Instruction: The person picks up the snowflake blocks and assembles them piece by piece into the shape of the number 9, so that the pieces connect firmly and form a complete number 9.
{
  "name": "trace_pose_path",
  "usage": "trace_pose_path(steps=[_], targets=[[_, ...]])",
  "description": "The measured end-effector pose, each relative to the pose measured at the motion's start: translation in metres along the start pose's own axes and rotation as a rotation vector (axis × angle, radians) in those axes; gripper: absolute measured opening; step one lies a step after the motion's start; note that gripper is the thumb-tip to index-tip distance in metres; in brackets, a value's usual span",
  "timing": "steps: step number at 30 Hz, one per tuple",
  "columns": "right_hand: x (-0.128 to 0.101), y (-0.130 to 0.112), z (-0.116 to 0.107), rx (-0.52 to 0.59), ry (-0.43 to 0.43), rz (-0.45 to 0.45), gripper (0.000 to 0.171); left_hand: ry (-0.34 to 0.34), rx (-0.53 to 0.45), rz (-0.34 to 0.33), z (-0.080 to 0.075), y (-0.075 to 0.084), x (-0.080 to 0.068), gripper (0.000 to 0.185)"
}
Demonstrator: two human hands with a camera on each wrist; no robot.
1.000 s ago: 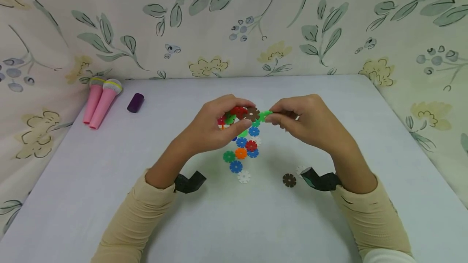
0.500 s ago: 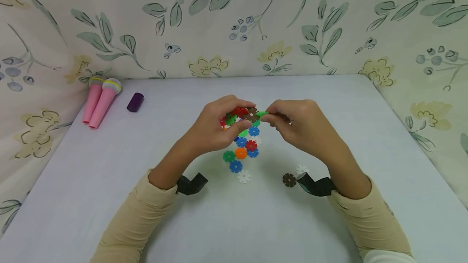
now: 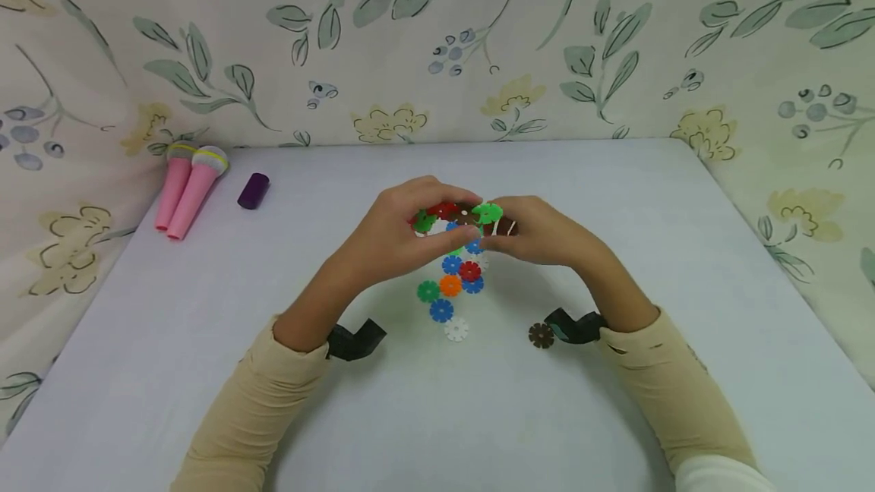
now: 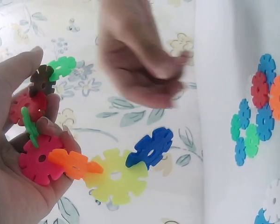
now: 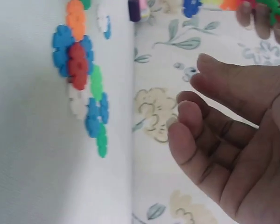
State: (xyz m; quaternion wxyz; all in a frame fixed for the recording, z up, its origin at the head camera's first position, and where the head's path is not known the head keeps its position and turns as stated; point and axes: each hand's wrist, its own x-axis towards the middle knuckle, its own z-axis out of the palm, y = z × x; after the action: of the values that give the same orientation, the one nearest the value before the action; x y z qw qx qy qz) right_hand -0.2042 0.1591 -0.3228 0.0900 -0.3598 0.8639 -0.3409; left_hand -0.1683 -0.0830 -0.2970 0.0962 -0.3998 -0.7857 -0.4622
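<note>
My left hand [image 3: 406, 234] holds a chain of interlocking flower-shaped plastic discs above the table. In the left wrist view the chain runs from a blue disc [image 4: 151, 148] through a yellow disc [image 4: 128, 186], an orange disc [image 4: 74, 164], and red and green discs. A brown disc [image 4: 41, 84] lies at my left fingertips, with a bright green disc [image 4: 63, 68] slotted into it at the chain's end. My right hand [image 3: 560, 234] is beside that green disc in the head view. The right wrist view shows its fingers loosely bent, with nothing between them.
Several loose discs, among them an orange disc [image 3: 450, 277] and a white disc [image 3: 456, 339], lie on the white table [image 3: 478, 416]. A brown disc [image 3: 535, 335] sits by my right wrist. Two pink toy microphones [image 3: 194, 203] and a purple cylinder [image 3: 254, 191] are at the back left.
My right hand has let go of the bright green disc, which stays joined to the brown disc. The right forearm has shifted left; my left hand has hardly moved.
</note>
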Motion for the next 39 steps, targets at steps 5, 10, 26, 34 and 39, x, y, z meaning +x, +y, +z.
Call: trace_pose_path(steps=[5, 10, 26, 34, 39], targets=[[0.013, 0.018, 0.024, -0.045, -0.214, 0.103, 0.025, 0.041, -0.002, 0.022, 0.0, 0.0, 0.0, 0.023], [0.018, 0.022, 0.035, -0.117, -0.244, 0.145, 0.016, 0.052, -0.011, 0.049, 0.0, 0.0, 0.001, 0.019], [-0.01, -0.008, -0.017, 0.446, 0.103, -0.02, 0.016, 0.081, -0.114, -0.097, 0.0, 0.001, 0.004, 0.015], [-0.017, -0.029, -0.019, 0.688, 0.103, -0.16, 0.032, 0.091, -0.076, -0.092, -0.001, 0.001, 0.003, 0.015], [-0.017, -0.03, -0.018, 0.728, 0.124, -0.182, 0.025, 0.062, -0.09, -0.079, -0.001, 0.003, 0.002, 0.016]])
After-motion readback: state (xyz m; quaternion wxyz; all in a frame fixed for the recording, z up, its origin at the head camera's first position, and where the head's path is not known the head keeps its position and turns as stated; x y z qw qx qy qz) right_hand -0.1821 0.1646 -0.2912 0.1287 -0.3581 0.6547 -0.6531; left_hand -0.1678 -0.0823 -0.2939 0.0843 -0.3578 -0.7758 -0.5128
